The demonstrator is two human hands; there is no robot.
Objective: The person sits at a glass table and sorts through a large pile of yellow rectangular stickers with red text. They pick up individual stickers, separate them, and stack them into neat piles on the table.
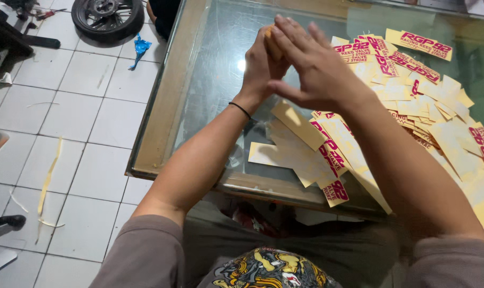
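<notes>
Hands meet near the top middle of the frame: the left hand (260, 66) curls its fingers around a small yellow paper sticker (273, 47), and the right hand (311, 66) presses flat on it with fingers straight. Below and to the right, a heap of yellow paper stickers with pink print (412, 101) lies on the glass-topped wooden table (162, 106). A black motorbike wheel (107, 17) sits on the white tile floor (77, 106) at upper left.

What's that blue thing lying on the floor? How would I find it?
Start at the glass table with the wooden rim and look left to the white tiled floor. Near the top sits a black wheel; just below its right side, close to the table's corner, lies the blue scrap. It is crumpled and bright blue, unlike the pale yellow strips lying elsewhere on the tiles.
</notes>
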